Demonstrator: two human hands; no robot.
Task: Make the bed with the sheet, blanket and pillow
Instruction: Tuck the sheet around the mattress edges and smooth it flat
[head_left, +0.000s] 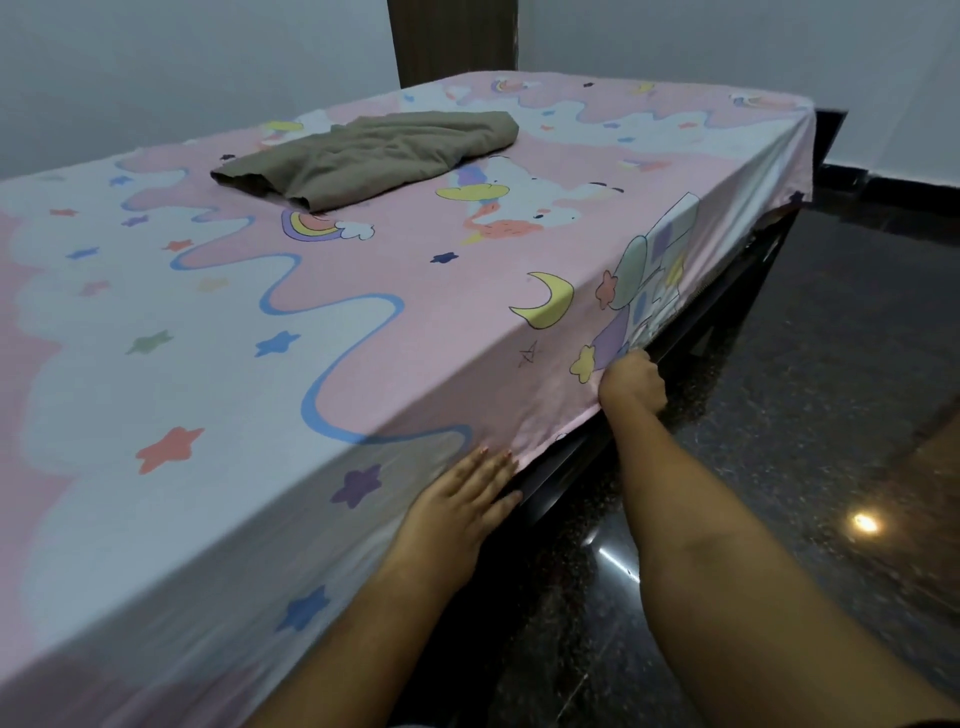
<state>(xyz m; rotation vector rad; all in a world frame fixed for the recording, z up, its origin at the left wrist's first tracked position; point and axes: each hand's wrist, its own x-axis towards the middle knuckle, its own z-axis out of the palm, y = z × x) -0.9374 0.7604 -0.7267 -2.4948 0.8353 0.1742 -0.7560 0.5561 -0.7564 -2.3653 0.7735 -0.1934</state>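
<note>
Head view: the right hand, at 4 o'clock, has its grip curled round the hanging edge of the one printed sheet at the bed's side; the left hand, at 6 o'clock, presses flat, fingers straight, on that edge. One folded olive blanket lies at 12 o'clock

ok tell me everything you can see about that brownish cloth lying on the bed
The olive-brown blanket looks like soft, thin fabric, loosely folded and rumpled with creases. It lies flat on the patterned sheet toward the far end of the bed, its open layered edge facing the camera. Neither hand touches it; only the sheet beneath does.
</note>
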